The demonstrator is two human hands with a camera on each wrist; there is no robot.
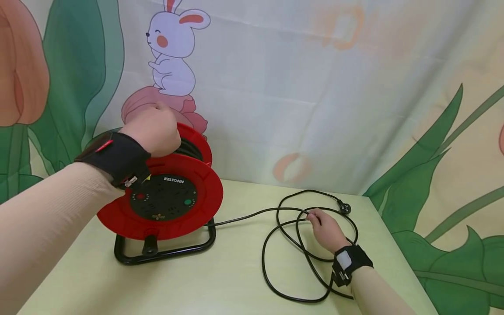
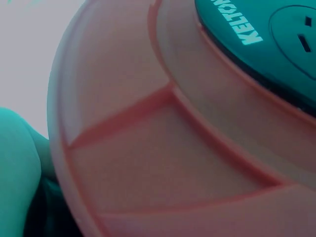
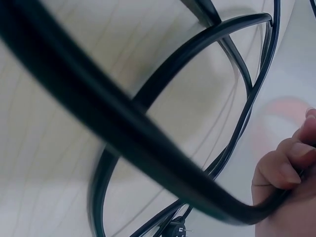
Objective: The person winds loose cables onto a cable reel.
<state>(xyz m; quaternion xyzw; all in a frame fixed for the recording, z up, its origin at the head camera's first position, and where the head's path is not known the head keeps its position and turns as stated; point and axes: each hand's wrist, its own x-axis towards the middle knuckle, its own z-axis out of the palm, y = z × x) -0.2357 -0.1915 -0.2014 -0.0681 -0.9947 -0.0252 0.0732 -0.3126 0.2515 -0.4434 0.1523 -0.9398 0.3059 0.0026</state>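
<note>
while the red cable reel (image 1: 165, 205) stands upright on its black frame (image 1: 165, 253) at the left of the pale table (image 1: 236, 280), its top edge is gripped by the left hand (image 1: 153, 131), fingers curled over the rim. the black cable (image 1: 291, 245) is run from the reel to loose loops lying on the table at the right, where a strand is pinched by the right hand (image 1: 327, 229). the plug (image 1: 345, 208) is seen just beyond the loops, near the table's far edge.

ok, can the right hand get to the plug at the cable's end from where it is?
Probably yes. The right hand pinches the black cable just short of the plug; only bare table and cable loops lie between.
</note>
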